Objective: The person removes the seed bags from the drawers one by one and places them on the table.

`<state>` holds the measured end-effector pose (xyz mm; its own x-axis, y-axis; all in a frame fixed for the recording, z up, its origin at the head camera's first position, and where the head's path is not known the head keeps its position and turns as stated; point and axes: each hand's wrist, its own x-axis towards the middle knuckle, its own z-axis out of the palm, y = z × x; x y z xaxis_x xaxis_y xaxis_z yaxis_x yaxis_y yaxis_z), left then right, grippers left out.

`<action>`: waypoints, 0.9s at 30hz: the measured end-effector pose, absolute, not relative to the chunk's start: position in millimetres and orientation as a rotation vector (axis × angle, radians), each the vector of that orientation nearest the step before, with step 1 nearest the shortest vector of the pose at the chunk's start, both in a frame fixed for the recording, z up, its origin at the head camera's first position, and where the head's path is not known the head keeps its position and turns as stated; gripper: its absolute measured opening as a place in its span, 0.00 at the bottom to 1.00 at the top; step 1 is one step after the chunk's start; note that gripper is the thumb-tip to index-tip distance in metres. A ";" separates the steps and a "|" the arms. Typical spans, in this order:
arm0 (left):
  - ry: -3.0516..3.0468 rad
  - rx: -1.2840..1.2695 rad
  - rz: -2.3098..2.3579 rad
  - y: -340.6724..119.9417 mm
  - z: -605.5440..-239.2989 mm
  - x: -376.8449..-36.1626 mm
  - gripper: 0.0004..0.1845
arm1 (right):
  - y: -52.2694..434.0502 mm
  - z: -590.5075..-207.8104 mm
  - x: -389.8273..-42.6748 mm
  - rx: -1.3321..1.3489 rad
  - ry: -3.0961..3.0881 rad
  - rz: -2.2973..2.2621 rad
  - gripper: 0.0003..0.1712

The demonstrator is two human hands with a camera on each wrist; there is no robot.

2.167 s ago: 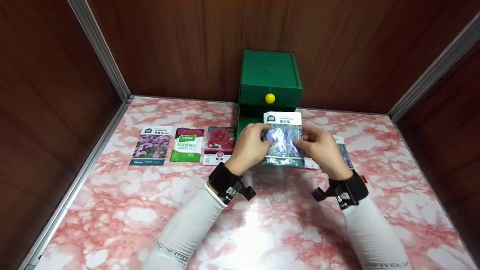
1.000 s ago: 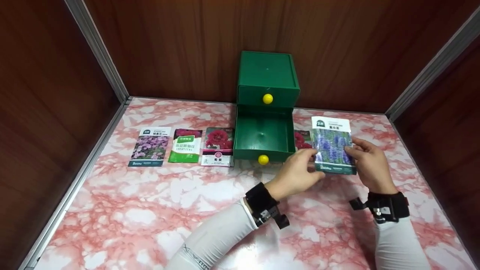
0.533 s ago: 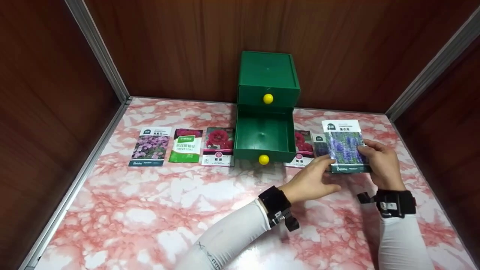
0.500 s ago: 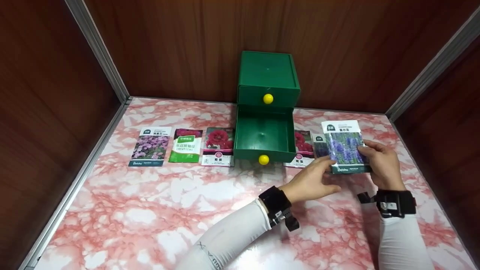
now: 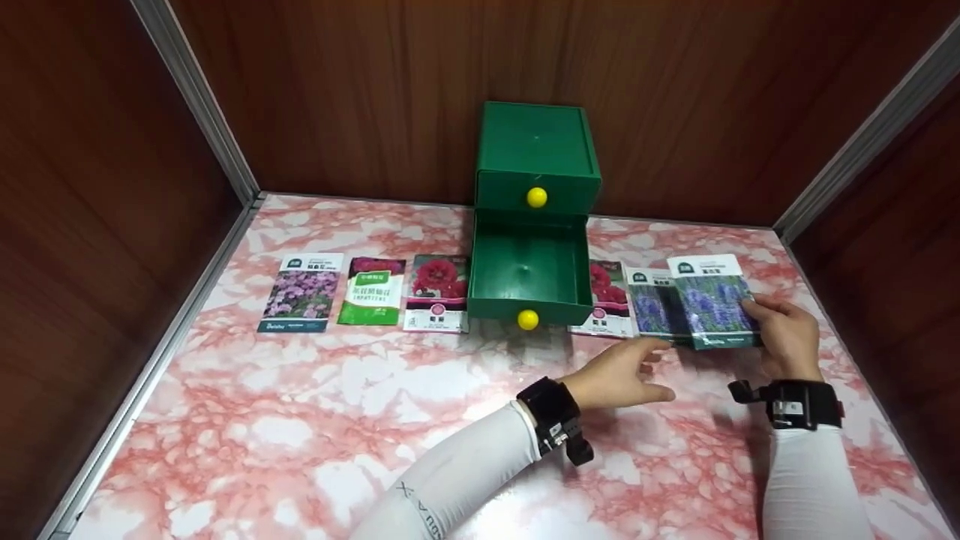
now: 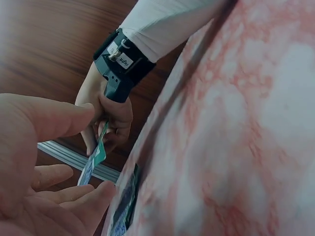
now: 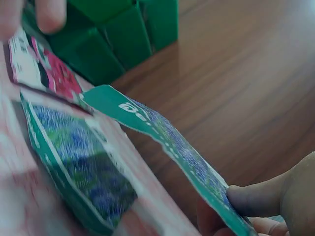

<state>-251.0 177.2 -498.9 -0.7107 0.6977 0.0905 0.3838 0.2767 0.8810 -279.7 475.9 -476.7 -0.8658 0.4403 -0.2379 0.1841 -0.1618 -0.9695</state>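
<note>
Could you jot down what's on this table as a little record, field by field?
Right hand: pinches a lavender packet, its left edge over a second one
Left hand: open, holds nothing
Green box: lower drawer pulled out, upper one closed
Left of drawer: three packets in a row
Right of drawer: red-flower packet

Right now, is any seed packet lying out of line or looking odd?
One: the lavender packet in the right hand is tilted, off the table, partly covering a similar packet. The left hand hovers open nearby. The green box's lower drawer stands open.
</note>
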 end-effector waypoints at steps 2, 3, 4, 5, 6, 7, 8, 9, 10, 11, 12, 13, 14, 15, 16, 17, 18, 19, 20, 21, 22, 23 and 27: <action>2.272 1.001 1.372 175.6 -501.6 -252.5 0.41 | 481.7 -479.9 -280.5 -0.779 -1.922 2.108 0.11; 2.285 1.007 1.361 174.9 -502.9 -253.4 0.40 | 484.0 -481.3 -280.9 -0.804 -1.930 2.084 0.09; 2.297 1.007 1.354 173.9 -503.9 -254.2 0.40 | 486.1 -482.7 -281.8 -0.823 -1.916 2.078 0.07; 2.309 1.005 1.348 172.9 -504.9 -255.1 0.40 | 487.9 -484.1 -282.8 -0.842 -1.904 2.070 0.06; 2.321 1.001 1.343 171.6 -506.0 -255.9 0.40 | 489.3 -485.3 -283.7 -0.852 -1.884 2.071 0.05; 2.329 0.999 1.339 170.4 -506.8 -256.6 0.40 | 490.8 -486.5 -284.8 -0.866 -1.871 2.066 0.05; 2.337 0.997 1.335 169.3 -507.8 -257.3 0.40 | 492.2 -487.8 -285.8 -0.874 -1.844 2.074 0.06; 2.345 0.996 1.327 168.1 -508.6 -257.9 0.40 | 493.7 -489.0 -286.6 -0.879 -1.809 2.093 0.06; 2.359 0.995 1.313 166.8 -509.4 -258.3 0.40 | 495.3 -490.3 -287.1 -0.892 -1.785 2.099 0.07; 2.370 0.999 1.299 165.9 -510.0 -258.6 0.40 | 497.0 -491.3 -287.3 -0.906 -1.783 2.090 0.07; 2.384 1.003 1.282 164.9 -510.5 -258.7 0.40 | 498.8 -492.5 -287.3 -0.923 -1.787 2.076 0.08; 2.395 1.012 1.266 164.5 -510.9 -258.7 0.40 | 500.8 -493.7 -287.2 -0.941 -1.793 2.065 0.08; 2.405 1.018 1.251 164.2 -511.3 -258.6 0.40 | 502.6 -494.8 -286.9 -0.958 -1.807 2.049 0.09; 2.410 1.023 1.241 164.3 -511.3 -258.3 0.40 | 504.2 -495.9 -286.5 -0.973 -1.826 2.031 0.09; 2.418 1.027 1.228 164.6 -511.6 -258.0 0.40 | 505.7 -497.0 -286.2 -0.985 -1.837 2.020 0.09; 2.424 1.030 1.218 165.2 -511.6 -257.6 0.40 | 506.9 -498.0 -286.1 -0.990 -1.843 2.013 0.08; 2.429 1.032 1.208 166.0 -511.6 -257.1 0.41 | 507.8 -499.1 -286.0 -0.992 -1.845 2.008 0.06; 2.431 1.032 1.202 167.1 -511.5 -256.5 0.41 | 508.5 -499.9 -286.1 -0.989 -1.834 2.015 0.06; 2.430 1.031 1.200 168.0 -511.3 -255.9 0.41 | 508.9 -500.7 -286.3 -0.985 -1.829 2.014 0.05; 2.428 1.034 1.199 169.1 -511.4 -255.4 0.41 | 509.3 -501.6 -286.7 -0.983 -1.824 2.013 0.04; 2.425 1.037 1.199 170.2 -511.8 -255.0 0.41 | 509.7 -502.4 -287.5 -0.978 -1.803 2.023 0.04; 2.419 1.041 1.203 171.3 -512.1 -254.6 0.41 | 509.7 -503.1 -288.0 -0.976 -1.788 2.027 0.05; 2.386 1.062 1.226 174.7 -515.4 -254.0 0.41 | 509.2 -506.6 -291.6 -0.969 -1.737 2.019 0.09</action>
<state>-254.0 174.7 -515.4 -0.7007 0.7067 0.0975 0.4908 0.3784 0.7848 -291.6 509.2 -506.6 -0.7249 0.6249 -0.2898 0.1934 -0.2192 -0.9563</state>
